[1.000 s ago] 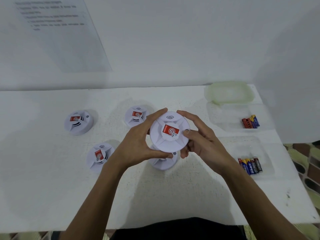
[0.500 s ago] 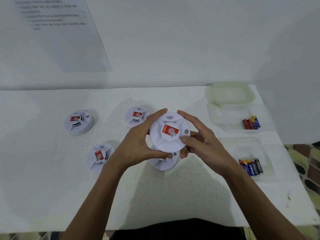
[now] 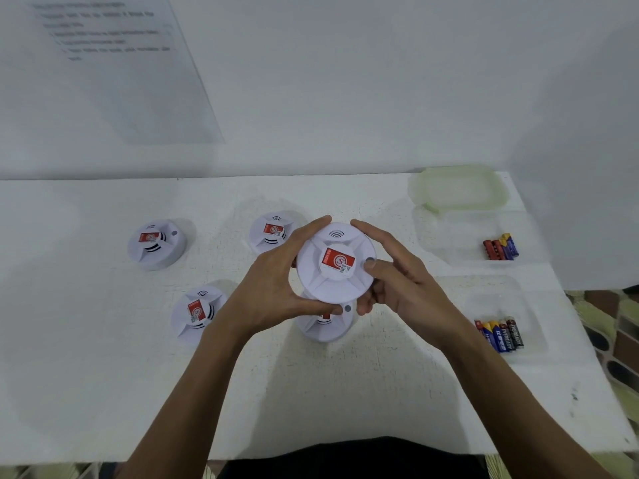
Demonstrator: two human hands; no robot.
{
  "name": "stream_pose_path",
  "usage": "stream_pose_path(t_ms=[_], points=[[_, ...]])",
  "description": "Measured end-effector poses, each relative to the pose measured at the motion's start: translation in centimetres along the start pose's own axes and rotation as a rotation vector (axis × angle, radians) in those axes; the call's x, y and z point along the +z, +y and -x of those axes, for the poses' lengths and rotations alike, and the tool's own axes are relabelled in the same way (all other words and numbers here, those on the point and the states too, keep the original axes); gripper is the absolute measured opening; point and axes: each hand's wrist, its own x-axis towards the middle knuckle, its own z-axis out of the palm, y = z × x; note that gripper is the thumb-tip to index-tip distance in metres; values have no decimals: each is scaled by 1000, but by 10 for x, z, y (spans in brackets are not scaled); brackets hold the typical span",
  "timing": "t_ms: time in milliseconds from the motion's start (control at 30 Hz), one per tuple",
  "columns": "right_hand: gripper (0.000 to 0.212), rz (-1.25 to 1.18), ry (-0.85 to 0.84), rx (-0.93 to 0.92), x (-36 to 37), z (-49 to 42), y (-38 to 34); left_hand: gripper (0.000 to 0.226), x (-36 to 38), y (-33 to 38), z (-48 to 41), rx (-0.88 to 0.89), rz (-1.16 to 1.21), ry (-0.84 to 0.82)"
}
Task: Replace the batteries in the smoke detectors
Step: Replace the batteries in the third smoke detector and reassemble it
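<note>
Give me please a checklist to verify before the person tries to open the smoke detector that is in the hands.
1. Grip: left hand and right hand both hold the held detector by its rim: ok.
2. Clearance: it is lifted off the table, above another detector: ok.
3. Battery side showing: not ok; the front with the red label faces up.
4. Housing already parted: cannot tell; no gap shows.
5. Batteries at hand: near batteries and far batteries lie in clear trays on the right: ok.
6. Which batteries are the fresh ones: cannot tell.
</note>
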Motion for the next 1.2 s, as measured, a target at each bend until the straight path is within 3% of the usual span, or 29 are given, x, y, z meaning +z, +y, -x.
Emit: stream_pose_path(t_ms=[467, 1200], points=[[46, 1, 2, 7, -2, 0, 1, 97, 0, -1, 1, 10, -19, -5], [47, -3, -9, 1, -3, -2, 3, 88, 4, -2, -1, 3, 0, 10]])
